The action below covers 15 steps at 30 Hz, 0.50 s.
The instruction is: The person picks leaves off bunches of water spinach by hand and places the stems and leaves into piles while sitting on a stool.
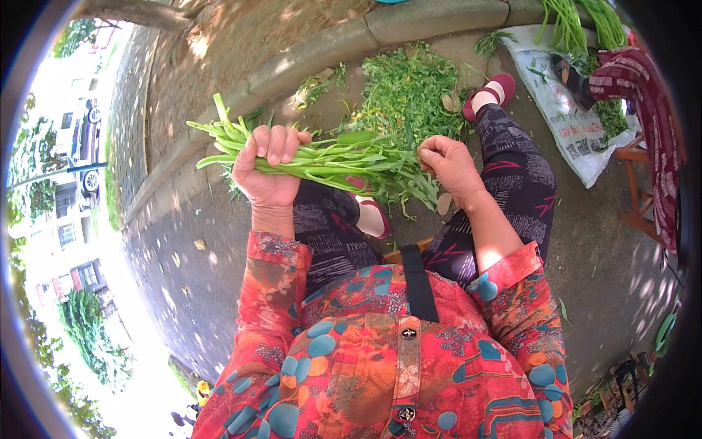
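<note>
My left hand (269,167) is wrapped around a bunch of long green leafy stems (340,164), which look like water spinach. The pale cut ends stick out to the left, and the leaves spread to the right. At the leafy tips is my right hand (452,167), thumb and forefinger pinched together; whether a leaf is between them is hidden. Below the bunch, a heap of loose green leaves (408,90) lies on the pavement between my feet and the kerb.
A stone kerb (329,52) borders bare soil. To the right, a white woven sack (570,131) lies flat, with bundles of green stems (567,27) at its far end. Another person's shoe (573,79) rests on it, near a wooden stool (636,186).
</note>
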Each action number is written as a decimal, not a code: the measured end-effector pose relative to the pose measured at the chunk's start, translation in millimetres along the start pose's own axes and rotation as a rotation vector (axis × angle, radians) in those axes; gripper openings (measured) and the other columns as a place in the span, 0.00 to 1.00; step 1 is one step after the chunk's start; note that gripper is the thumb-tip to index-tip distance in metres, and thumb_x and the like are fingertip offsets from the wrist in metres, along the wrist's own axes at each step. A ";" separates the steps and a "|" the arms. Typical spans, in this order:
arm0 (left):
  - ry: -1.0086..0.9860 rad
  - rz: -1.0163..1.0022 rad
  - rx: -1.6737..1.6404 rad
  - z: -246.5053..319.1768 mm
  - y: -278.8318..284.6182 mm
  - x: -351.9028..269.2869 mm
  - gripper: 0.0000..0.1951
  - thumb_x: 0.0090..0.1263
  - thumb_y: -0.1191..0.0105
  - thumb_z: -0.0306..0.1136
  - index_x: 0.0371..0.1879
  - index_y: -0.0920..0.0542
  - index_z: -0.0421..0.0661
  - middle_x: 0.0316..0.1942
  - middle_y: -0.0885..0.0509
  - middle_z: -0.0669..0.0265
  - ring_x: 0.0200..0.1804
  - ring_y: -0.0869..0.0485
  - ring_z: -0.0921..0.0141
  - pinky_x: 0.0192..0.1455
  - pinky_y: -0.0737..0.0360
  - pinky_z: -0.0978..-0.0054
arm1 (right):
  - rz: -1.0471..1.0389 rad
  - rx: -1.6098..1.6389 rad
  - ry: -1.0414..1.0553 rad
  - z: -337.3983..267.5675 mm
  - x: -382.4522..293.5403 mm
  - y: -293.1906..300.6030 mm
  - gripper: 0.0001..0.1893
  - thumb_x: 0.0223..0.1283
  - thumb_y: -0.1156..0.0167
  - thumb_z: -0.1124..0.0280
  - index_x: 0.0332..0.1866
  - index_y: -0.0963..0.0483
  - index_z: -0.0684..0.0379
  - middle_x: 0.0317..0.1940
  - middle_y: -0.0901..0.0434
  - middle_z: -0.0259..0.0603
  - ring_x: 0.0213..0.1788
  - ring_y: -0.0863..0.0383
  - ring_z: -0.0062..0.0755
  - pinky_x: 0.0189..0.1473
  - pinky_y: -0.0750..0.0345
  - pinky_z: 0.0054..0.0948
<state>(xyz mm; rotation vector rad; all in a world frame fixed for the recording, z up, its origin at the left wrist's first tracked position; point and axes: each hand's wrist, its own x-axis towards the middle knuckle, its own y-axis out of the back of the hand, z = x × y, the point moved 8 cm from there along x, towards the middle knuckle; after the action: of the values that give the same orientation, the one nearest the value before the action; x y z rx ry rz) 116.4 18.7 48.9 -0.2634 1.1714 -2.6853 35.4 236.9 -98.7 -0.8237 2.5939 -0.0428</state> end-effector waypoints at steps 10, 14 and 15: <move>-0.002 -0.001 -0.035 -1.1 -3.8 -0.1 0.15 0.66 0.48 0.38 0.19 0.35 0.53 0.17 0.35 0.75 0.26 0.35 0.74 0.57 0.36 0.67 | 0.295 -0.473 0.480 -37.2 -14.9 4.3 0.11 0.52 0.40 0.76 0.42 0.20 0.59 0.34 0.21 0.41 0.39 0.21 0.38 0.43 0.25 0.30; 0.005 -0.012 -0.041 -3.0 -2.8 1.3 0.14 0.66 0.47 0.38 0.19 0.35 0.53 0.17 0.35 0.75 0.26 0.35 0.74 0.57 0.35 0.66 | -0.004 -0.372 0.411 -44.2 -20.3 -17.1 0.10 0.49 0.36 0.73 0.39 0.20 0.58 0.36 0.22 0.40 0.42 0.22 0.40 0.47 0.26 0.32; 0.009 -0.019 -0.044 -4.2 -2.6 2.1 0.14 0.66 0.47 0.38 0.19 0.34 0.53 0.17 0.35 0.75 0.27 0.35 0.74 0.57 0.35 0.66 | -0.009 -0.394 0.455 -49.0 -23.5 -19.8 0.10 0.49 0.35 0.73 0.38 0.20 0.58 0.35 0.22 0.40 0.42 0.22 0.40 0.46 0.26 0.32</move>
<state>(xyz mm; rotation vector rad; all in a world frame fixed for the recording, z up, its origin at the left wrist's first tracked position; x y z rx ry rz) 113.1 22.8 48.2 -0.2709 1.2384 -2.6822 44.0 229.1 -42.1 -1.0640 3.0820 0.3244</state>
